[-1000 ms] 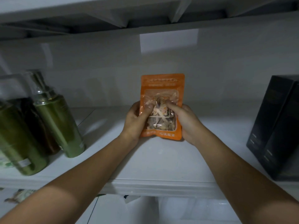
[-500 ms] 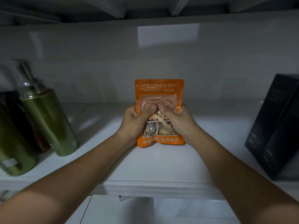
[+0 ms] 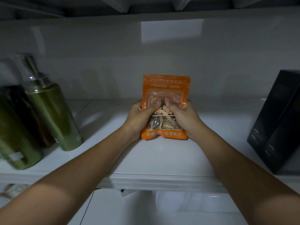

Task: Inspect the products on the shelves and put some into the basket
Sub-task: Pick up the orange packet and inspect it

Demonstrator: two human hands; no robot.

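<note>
Orange plastic, a sealed pouch [image 3: 165,109] with a clear window showing pale dried strips, stood upright near the middle of a white shelf [image 3: 162,156] in the single head view. Both hands gripped it from the front: the left hand [image 3: 139,117] wrapped its left edge with the thumb pressed on the window, and the right hand [image 3: 185,117] mirrored it on the right edge. The pouch's bottom edge looked to be touching the shelf, or just above it; the view did not settle which. To the left stood two green bottles [image 3: 52,117], blurred, with a darker bottle between them. At the far right stood dark boxes [image 3: 276,124], well apart from the pouch.

As for progress, this appeared to be the inspecting part of the task, with one product in hand and being looked over. No basket showed anywhere in the view, so how many items had already gone in could not be told. Placing this pouch, if chosen, seemed not yet done.
</note>
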